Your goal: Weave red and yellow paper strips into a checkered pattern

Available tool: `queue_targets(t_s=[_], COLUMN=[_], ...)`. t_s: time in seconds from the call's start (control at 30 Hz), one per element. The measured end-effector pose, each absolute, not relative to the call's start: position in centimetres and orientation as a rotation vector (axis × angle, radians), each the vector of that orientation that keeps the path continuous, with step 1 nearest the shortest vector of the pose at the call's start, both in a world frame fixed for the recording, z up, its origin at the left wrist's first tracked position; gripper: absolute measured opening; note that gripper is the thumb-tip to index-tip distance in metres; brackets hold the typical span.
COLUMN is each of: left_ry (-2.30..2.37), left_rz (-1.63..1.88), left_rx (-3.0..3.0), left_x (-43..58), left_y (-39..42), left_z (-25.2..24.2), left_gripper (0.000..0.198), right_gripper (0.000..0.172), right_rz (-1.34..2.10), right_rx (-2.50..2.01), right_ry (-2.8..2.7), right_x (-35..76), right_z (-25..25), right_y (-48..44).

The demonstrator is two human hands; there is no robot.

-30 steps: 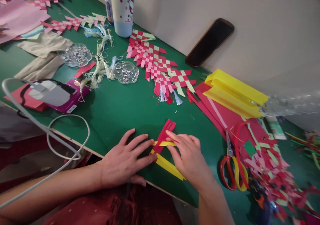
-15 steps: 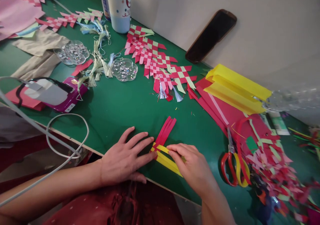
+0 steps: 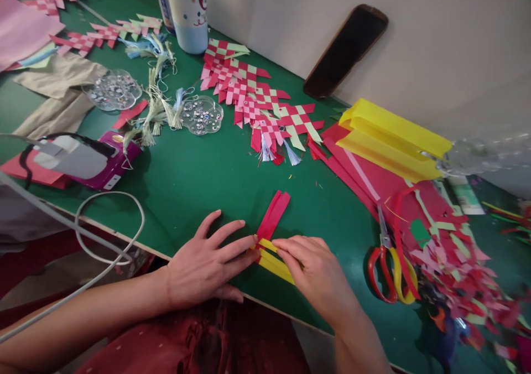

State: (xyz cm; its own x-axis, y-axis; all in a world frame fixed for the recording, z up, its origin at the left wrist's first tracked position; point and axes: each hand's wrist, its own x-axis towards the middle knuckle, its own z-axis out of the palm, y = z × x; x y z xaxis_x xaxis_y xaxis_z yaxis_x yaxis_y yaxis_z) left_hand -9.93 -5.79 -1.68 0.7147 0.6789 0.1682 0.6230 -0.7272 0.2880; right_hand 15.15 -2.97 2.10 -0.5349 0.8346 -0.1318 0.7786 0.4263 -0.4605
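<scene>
Step in hand, as I judge it: interlacing paper strips at the near edge of the green table [image 3: 178,180]. Red strips [image 3: 274,214] lie slanting away from me; yellow strips [image 3: 277,269] run off to the right, and the two colours cross just by my left fingertips. The weave there looks small and only begun, though my fingers hide part of it.

Left hand [image 3: 209,260]: open, palm down, fingers spread, the tips of the middle ones resting on the crossing, seemingly to pin it to the tabletop. Nothing gripped.

Right hand [image 3: 317,271]: closed in a pinch, thumb and forefinger together on the upper yellow strip [image 3: 267,244], which spans the short gap between my two hands. Other fingers curled in behind; whether they touch anything I cannot tell.

Next move, I reckon, calls for steady pressure from the left and a light, level pull from the right, so the strip seats snugly without creasing or tearing.

Nearby: scissors [image 3: 385,271] to the right, apart from my hand; beyond the strips, a row of finished-looking woven paper pieces [image 3: 249,75], none touched by me
</scene>
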Motion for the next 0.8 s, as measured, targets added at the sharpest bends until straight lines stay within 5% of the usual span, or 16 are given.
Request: queue_targets(t_s=[0.8], left_ry=[1.067], left_rz=[0.402], left_rx=[2.697], left_x=[-9.63], left_y=[-5.96], left_z=[-2.02], left_gripper=[0.067], right_gripper=[0.021], right_rz=[0.737], right_rx=[-1.397], right_ry=[-2.552], right_x=[15.25], right_z=[2.39], right_y=[-3.14])
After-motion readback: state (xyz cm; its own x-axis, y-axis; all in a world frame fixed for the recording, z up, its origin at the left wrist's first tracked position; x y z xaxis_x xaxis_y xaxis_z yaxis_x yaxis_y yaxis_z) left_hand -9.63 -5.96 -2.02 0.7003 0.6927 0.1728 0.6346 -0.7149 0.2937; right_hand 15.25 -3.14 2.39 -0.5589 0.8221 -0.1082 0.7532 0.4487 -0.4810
